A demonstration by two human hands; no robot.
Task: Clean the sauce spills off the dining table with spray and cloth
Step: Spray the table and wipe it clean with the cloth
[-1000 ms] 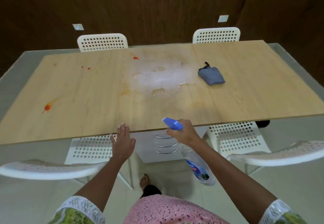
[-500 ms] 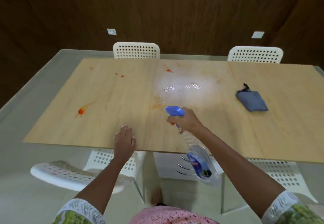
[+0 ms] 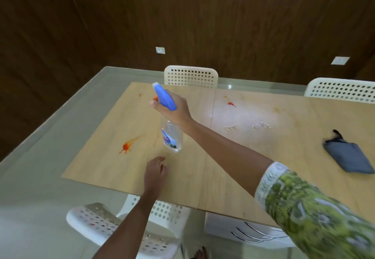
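Note:
My right hand [image 3: 174,109] grips a clear spray bottle [image 3: 171,137] by its blue trigger head, held above the left part of the wooden table [image 3: 194,179] with the nozzle pointing far-left. My left hand [image 3: 155,170] rests over the table near its front edge, fingers loosely curled, holding nothing. An orange-red sauce splash [image 3: 126,147] lies left of the bottle. Small red spots sit near the far-left corner [image 3: 140,95] and mid-table [image 3: 231,104]. A wet sprayed patch [image 3: 247,120] glistens in the middle. The folded grey cloth [image 3: 349,155] lies at the right.
White perforated chairs stand at the far side [image 3: 191,76] [image 3: 341,90] and one at the near side [image 3: 113,224] below my left arm. A white drawer unit [image 3: 243,232] sits under the table. A dark wood wall lies behind.
My right hand has carried the spray bottle up and leftward over the table, toward the left stains. My view has shifted left. My left hand has moved from the front edge further onto the table.

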